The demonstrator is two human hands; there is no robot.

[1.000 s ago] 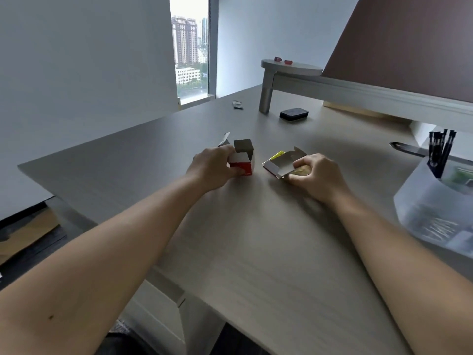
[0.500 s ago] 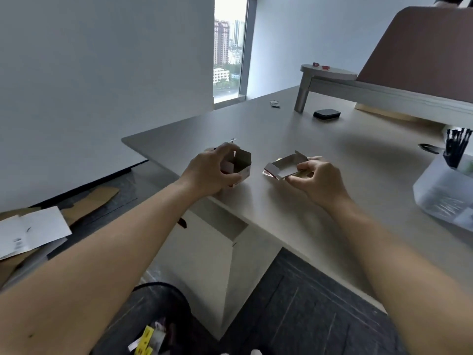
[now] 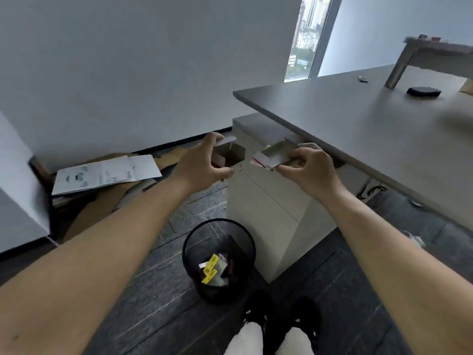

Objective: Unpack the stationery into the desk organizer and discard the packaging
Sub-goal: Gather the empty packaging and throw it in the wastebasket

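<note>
My left hand (image 3: 202, 163) grips a small open cardboard box (image 3: 231, 155) with red print, its flaps up and its inside bare. A flatter open box (image 3: 275, 155) with a red and yellow edge is pinched in my right hand (image 3: 309, 166). Both boxes hang in the air off the desk's left edge, above the floor. Below them stands a black mesh waste bin (image 3: 192, 248) holding yellow and white packaging scraps (image 3: 212, 270). The desk organizer is out of view.
The grey desk (image 3: 358, 119) runs to the right, with a black pad (image 3: 423, 92) and a monitor riser leg (image 3: 399, 70) on it. A white drawer cabinet (image 3: 268, 208) sits under the desk edge. Flattened cardboard and white sheets (image 3: 107, 172) lie on the floor at left.
Both hands lifted the two opened boxes off the desk and carried them left past its edge. My view swung down and left, bringing the waste bin into sight.
</note>
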